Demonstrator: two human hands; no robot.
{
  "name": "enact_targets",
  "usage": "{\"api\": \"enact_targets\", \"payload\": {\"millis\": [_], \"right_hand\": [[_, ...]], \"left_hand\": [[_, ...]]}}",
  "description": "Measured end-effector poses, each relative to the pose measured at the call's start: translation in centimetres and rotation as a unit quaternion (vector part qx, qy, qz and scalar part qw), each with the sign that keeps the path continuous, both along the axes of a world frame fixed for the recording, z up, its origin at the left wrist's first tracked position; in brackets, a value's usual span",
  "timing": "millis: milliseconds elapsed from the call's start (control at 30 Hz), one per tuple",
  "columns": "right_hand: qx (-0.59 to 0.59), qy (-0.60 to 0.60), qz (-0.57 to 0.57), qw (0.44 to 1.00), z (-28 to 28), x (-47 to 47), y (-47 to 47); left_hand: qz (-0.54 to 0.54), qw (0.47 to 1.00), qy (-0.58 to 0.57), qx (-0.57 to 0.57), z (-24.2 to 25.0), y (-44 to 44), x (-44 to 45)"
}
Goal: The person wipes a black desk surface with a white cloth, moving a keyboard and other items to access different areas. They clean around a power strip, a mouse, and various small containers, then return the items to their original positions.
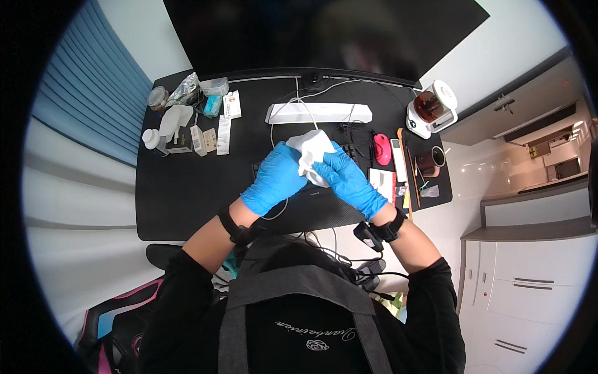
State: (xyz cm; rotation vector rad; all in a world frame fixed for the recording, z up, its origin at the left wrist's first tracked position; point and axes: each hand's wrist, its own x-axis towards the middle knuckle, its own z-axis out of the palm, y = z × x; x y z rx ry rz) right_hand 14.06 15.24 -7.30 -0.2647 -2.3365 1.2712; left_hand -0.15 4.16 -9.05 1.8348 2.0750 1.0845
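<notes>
A crumpled white cloth or tissue (310,148) is held between my two hands above the black desk. My left hand (279,176), in a blue disposable glove, grips its left side. My right hand (348,177), gloved alike, pinches its right side with the fingers bent. A white cable runs down from the back of the desk to the cloth; whether something is wrapped inside it cannot be told. Beneath and behind my hands lies a dark keyboard (349,152), mostly hidden. Just beyond the cloth is a long white bar-shaped device (322,113).
A pink mouse (382,149), a dark mug (430,161) and a glass kettle with reddish liquid (432,107) stand right. A tissue box (179,142), bottles and small boxes crowd the left. A large monitor (322,37) spans the back; loose cables cross the desk.
</notes>
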Motion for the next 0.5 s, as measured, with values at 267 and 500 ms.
{"api": "enact_targets", "payload": {"millis": [267, 500], "right_hand": [[-0.482, 0.01, -0.065, 0.874, 1.7, 1.7, 1.1], [-0.312, -0.001, -0.027, 0.95, 3.2, 3.8, 1.4]], "left_hand": [[0.02, 0.992, 0.016, -0.122, 2.2, 0.2, 2.3], [-0.048, 0.998, 0.02, -0.019, 3.9, 1.0, 3.0]]}}
